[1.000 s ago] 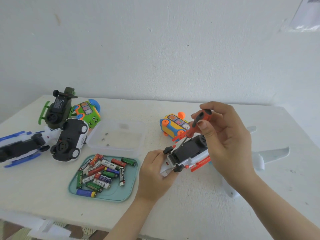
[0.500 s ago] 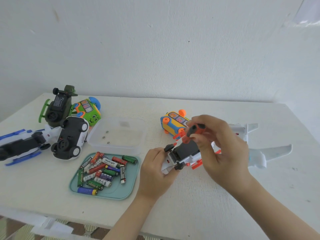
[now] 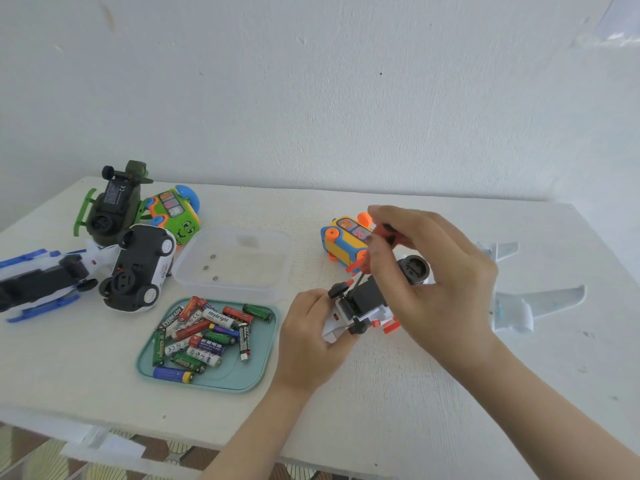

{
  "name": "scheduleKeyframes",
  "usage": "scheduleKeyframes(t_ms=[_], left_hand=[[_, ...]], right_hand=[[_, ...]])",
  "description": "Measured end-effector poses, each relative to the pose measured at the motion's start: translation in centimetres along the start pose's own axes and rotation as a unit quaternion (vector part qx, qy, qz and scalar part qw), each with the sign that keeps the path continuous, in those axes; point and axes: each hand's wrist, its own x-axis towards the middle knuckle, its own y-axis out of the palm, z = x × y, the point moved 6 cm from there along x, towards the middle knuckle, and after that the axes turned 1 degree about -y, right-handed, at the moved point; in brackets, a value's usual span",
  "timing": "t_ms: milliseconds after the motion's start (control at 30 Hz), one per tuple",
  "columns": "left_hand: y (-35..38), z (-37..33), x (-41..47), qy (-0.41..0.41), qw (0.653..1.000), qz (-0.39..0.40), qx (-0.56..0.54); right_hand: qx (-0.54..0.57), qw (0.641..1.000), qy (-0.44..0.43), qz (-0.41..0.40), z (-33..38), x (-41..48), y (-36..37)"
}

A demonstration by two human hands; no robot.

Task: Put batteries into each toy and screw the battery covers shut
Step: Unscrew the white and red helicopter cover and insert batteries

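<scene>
Right now your right-hand fingertips (image 3: 379,212) are curled round the red-and-black handle of the small screwdriver (image 3: 389,234), pinching it near the top. Its thin shaft slants down and to the left toward the black underside of the toy (image 3: 363,303); whether the tip sits in a screw head is too small to tell. The rest of the right hand (image 3: 436,282) arches over the toy's far end. Your left hand (image 3: 311,337) grips the toy's white near end, thumb on top and fingers wrapped beneath, holding it just above the table (image 3: 381,410). The toy is belly-up, its long axis running from your left palm up and to the right toward the round black part by your right wrist. It looks like light, stiff, hollow plastic with a smooth shell, so it will likely twist under the driver unless you clamp the solid body. The thin orange fins at its side look easy to snap, so keep off them. Beyond your hands, a yellow-and-blue bus (image 3: 341,242) lies just behind the toy and a white plane (image 3: 540,303) lies to the right. Loose batteries (image 3: 204,330) fill the teal tray (image 3: 266,370) on the left, and the clear tub (image 3: 277,239) behind it holds a few small screws (image 3: 206,267). More toys (image 3: 142,268) are piled at the far left.
</scene>
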Motion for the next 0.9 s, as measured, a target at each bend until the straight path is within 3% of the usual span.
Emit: scheduleKeyframes(t_ms=[200,433,633,900], left_hand=[[-0.1,-0.37,-0.06,0.018,1.0,-0.006,-0.013],[-0.14,-0.31,0.03,0.022,0.999,-0.014,-0.018],[-0.17,-0.37,0.04,0.021,1.0,-0.013,-0.009],[0.05,0.06,-0.05,0.013,1.0,-0.003,0.003]], right_hand=[[0.009,1.0,-0.021,0.017,0.17,0.85,-0.33],[0.035,0.999,0.018,0.032,-0.24,0.67,0.07],[0.033,0.999,0.029,-0.018,-0.51,0.8,-0.22],[0.052,0.998,0.042,-0.011,-0.51,0.45,-0.09]])
